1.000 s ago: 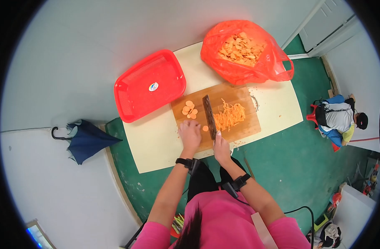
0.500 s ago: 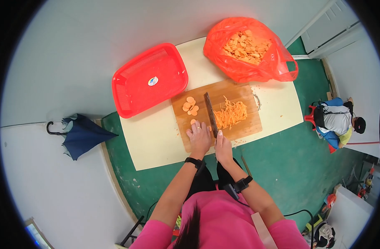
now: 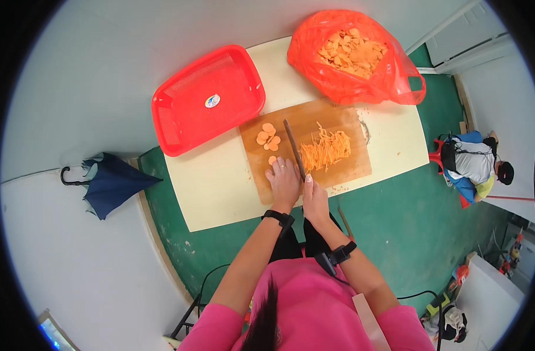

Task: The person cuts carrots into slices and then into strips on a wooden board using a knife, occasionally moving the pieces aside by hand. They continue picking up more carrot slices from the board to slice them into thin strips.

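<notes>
On the wooden cutting board (image 3: 349, 161), my right hand (image 3: 314, 202) is wrapped round the handle end of a dark-bladed knife (image 3: 292, 143). Directly left of the blade, my left hand (image 3: 285, 182) presses down on the board with bent fingers; whatever lies beneath them is mostly hidden. A heap of thin orange strips (image 3: 326, 149) lies to the right of the knife. Several round orange slices (image 3: 268, 137) rest on the board's left part, and one slice (image 3: 272, 159) sits just above my left fingertips.
A red plastic basket (image 3: 212, 126) stands at the table's back left, and a red bag (image 3: 314, 55) of orange slices (image 3: 352, 52) at its back right. A blue umbrella (image 3: 112, 186) leans by the left wall. Another person (image 3: 475, 161) sits at the far right.
The whole view has shifted, with the table and its objects now a little higher in the picture. The knife is tilted slightly more. Both hands remain beside it.
</notes>
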Demonstrator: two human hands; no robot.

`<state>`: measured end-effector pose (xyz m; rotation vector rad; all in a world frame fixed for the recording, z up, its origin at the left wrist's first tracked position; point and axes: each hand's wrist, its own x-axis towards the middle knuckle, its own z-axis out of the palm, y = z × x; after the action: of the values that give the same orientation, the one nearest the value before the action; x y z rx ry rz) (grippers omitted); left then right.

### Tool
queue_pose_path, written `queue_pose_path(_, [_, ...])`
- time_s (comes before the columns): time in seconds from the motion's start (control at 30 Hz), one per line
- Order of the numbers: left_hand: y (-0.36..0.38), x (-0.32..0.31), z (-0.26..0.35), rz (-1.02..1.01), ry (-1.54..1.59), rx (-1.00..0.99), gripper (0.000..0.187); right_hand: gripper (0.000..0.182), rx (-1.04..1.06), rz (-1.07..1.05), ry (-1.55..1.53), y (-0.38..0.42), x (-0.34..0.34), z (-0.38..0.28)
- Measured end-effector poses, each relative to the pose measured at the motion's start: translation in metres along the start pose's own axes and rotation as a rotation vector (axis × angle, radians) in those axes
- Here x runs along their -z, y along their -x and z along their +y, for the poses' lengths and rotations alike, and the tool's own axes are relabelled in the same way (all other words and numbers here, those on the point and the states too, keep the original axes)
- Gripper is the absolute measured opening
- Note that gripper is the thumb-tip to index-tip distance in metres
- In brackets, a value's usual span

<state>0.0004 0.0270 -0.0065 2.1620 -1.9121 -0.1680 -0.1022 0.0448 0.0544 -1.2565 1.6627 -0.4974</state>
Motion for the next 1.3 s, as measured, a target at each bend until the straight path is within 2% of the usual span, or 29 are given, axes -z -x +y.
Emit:
queue_pose_path(0.17, [-0.001, -0.004, 0.001, 0.031, -0.044, 0.020, 0.017, 0.056, 0.008, 0.036, 0.005, 0.004, -0.002, -0.002])
queue_pose_path(0.3, [-0.004, -0.001, 0.003, 0.000, -0.058, 0.022, 0.016, 0.055, 0.031, 0.059, 0.016, 0.005, -0.003, 0.002])
queue_pose_path(0.57, [-0.004, -0.001, 0.000, -0.078, -0.038, 0.013, 0.026, 0.056, -0.007, 0.035, 0.007, 0.002, -0.006, 0.003])
queue_pose_path(0.67, [-0.004, 0.000, 0.002, -0.088, -0.021, 0.027, 0.024, 0.057, 0.015, 0.068, -0.031, -0.004, -0.011, 0.006])
queue_pose_path(0.73, [-0.001, -0.005, 0.000, -0.028, -0.041, 0.026, 0.022, 0.059, 0.066, 0.094, -0.059, -0.014, -0.013, 0.006])
queue_pose_path(0.83, [-0.006, -0.006, 0.000, 0.074, -0.069, -0.005, 0.017, 0.066, -0.100, -0.001, -0.087, -0.023, -0.005, 0.002])
queue_pose_path(1.0, [-0.006, -0.001, 0.001, -0.046, -0.040, 0.064, 0.015, 0.063, -0.102, -0.004, -0.132, -0.013, 0.003, 0.005])
queue_pose_path(1.23, [-0.007, 0.001, 0.001, 0.024, -0.013, 0.075, 0.017, 0.060, -0.060, -0.016, -0.009, -0.009, 0.001, -0.001])
queue_pose_path(1.3, [-0.006, 0.003, 0.001, -0.056, 0.025, 0.090, 0.018, 0.058, -0.065, -0.012, 0.005, -0.007, 0.001, 0.000])
